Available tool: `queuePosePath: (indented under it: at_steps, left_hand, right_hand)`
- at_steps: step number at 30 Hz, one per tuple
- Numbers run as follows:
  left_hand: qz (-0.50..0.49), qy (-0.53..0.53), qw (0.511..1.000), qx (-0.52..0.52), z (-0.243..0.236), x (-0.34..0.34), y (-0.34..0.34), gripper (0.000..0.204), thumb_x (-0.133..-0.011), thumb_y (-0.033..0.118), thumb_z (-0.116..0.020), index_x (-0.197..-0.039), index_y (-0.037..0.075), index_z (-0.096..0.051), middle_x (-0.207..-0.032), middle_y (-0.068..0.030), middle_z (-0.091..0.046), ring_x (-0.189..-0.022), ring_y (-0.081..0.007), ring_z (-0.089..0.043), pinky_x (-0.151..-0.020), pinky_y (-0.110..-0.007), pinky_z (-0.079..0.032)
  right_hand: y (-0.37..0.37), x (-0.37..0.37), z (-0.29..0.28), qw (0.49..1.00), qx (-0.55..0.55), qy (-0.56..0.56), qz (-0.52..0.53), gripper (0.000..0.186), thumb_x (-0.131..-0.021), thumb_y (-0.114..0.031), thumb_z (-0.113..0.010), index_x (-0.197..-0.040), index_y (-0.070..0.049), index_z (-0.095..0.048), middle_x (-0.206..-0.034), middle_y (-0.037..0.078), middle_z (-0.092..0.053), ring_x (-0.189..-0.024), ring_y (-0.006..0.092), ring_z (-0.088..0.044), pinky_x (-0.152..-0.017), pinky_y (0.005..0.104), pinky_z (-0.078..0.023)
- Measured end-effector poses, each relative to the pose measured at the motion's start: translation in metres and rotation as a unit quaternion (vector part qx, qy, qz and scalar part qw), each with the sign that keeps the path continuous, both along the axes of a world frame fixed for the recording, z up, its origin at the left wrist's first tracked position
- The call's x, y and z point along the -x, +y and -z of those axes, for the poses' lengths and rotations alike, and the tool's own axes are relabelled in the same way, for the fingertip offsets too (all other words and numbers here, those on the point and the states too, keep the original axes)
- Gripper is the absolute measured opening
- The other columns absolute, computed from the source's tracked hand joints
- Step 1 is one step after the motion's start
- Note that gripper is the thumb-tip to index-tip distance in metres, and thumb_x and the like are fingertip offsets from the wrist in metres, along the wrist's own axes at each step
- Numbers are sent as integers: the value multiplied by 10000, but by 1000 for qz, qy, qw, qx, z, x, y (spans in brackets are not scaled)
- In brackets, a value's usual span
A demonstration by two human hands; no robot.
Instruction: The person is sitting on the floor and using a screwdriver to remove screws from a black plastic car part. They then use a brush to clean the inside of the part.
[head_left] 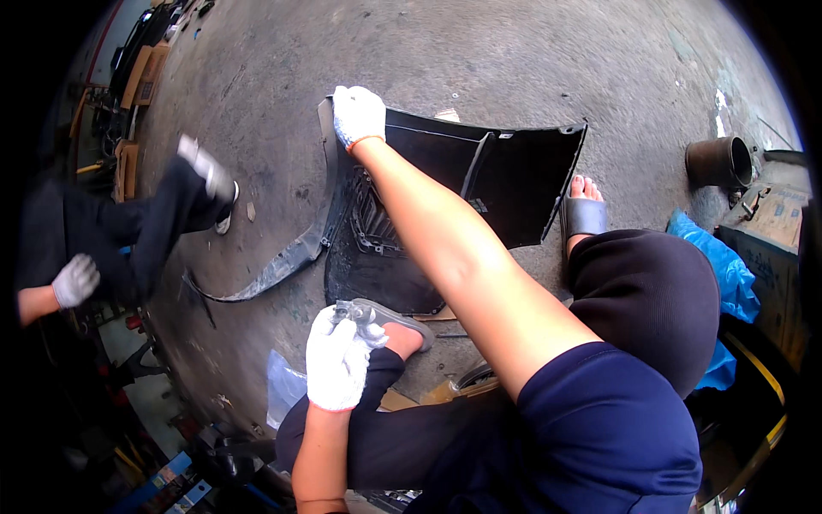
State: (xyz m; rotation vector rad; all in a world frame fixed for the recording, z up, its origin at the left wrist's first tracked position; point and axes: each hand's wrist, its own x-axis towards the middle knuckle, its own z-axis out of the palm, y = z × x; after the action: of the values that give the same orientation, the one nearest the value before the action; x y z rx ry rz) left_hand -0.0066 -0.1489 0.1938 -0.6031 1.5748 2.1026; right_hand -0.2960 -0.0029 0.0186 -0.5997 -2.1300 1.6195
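A large black moulded car body panel [522, 184] lies on the floor between my feet, with a ribbed grille-like section [372, 221] near its left side. My right hand [358, 117], in a white knit glove, reaches across to the panel's far left corner and is closed on its edge; the fingertips are hidden. A curved grey-black strip [295, 257] runs along the left side and bends out over the floor. My left hand [336, 364], also gloved, is raised near my left knee. Its fingers close on a small piece of crumpled clear plastic [364, 319].
At the left, another person's gloved hand [77, 281] and dark-trousered leg show. A clear plastic bag [282, 390] lies beside my left knee. To the right stand a rusty metal can [717, 163], a blue plastic bag [715, 265] and a worn box [771, 223]. Cardboard boxes [145, 77] line the far left.
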Motion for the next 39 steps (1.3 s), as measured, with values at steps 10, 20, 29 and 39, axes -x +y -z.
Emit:
queuePosePath:
  at_steps: [10, 20, 29, 39]
  left_hand:
    - [-1, -1, 1000, -20, -13, 5, 14, 182, -947, 59, -559, -1116, -7, -559, -1045, -189, -653, -968, -308, -657, -808, -403, -567]
    - [-16, -7, 1000, -3, -7, 5, 12, 198, -943, 28, -532, -1135, -22, -532, -1036, -158, -643, -868, -240, -659, -800, -365, -546]
    - [9, 13, 1000, -18, -5, 5, 4, 205, -952, 98, -565, -1141, 18, -554, -1053, -154, -659, -909, -302, -672, -804, -432, -564]
    - [11, 16, 1000, -6, -15, 8, 24, 181, -955, 108, -572, -1127, 52, -566, -1070, -147, -646, -917, -276, -662, -796, -418, -538]
  right_hand:
    - [-4, -8, -25, 993, 85, -47, 68, 457, -945, -409, -448, -804, -27, -656, -876, 215, -676, -883, 386, -646, -814, 465, -491]
    - [9, 1, -5, 995, 97, -19, 5, 442, -943, -389, -454, -862, -10, -667, -947, 238, -671, -947, 407, -636, -865, 458, -486]
    - [40, 4, -9, 939, 17, -11, -342, 501, -922, -461, -483, -936, -3, -686, -1006, 234, -677, -999, 401, -626, -886, 443, -480]
    - [13, -10, -29, 966, -59, 0, -250, 514, -955, -412, -377, -1003, -6, -688, -1105, 239, -652, -1077, 398, -606, -933, 454, -471]
